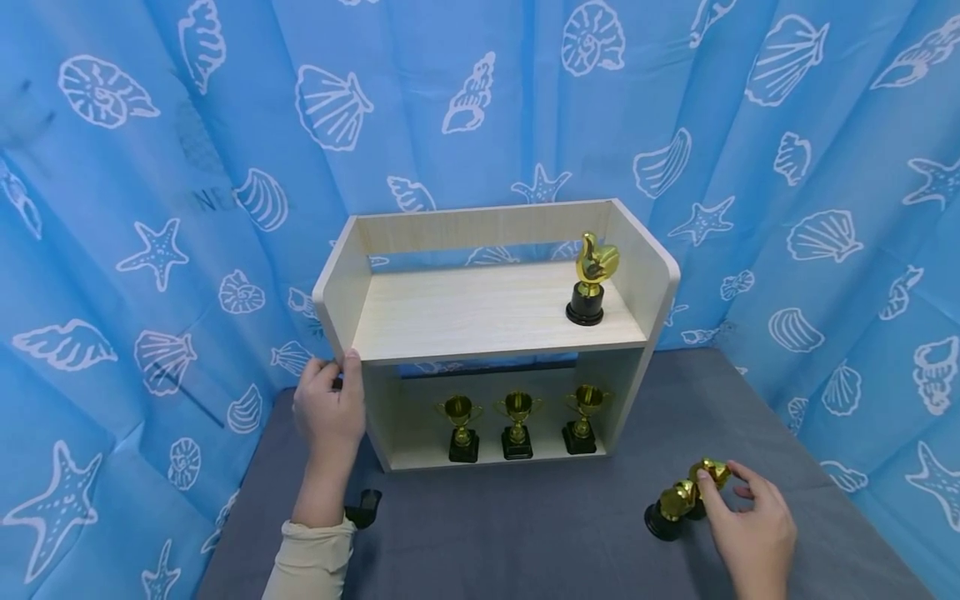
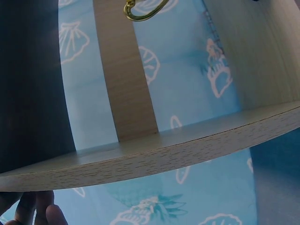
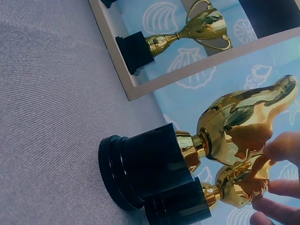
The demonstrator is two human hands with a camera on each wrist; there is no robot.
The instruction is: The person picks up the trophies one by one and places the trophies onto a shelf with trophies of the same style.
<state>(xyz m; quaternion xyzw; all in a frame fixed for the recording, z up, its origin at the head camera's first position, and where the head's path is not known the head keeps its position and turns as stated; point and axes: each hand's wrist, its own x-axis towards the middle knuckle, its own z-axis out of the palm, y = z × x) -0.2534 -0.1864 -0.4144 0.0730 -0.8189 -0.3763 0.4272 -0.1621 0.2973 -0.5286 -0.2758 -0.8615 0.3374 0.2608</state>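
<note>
Right hand (image 1: 757, 525), we see, pinches a shiny black-based gold thumbs-up trophy (image 1: 717, 471) (its twin (image 1: 677, 500) is just beside); our curled left hand (image 1: 330, 410) grips the pale wooden two-tier shelf (image 1: 340, 287).

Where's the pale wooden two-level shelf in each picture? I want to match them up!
Head: the pale wooden two-level shelf stands in the middle, with the left hand at its left side.
Left wrist: close up; its pale front edge slants across the picture, higher at the right.
Right wrist: tilted, at the top; one lower corner shows.
Shared landmark: the blue fabric curtain with white seashells.
</note>
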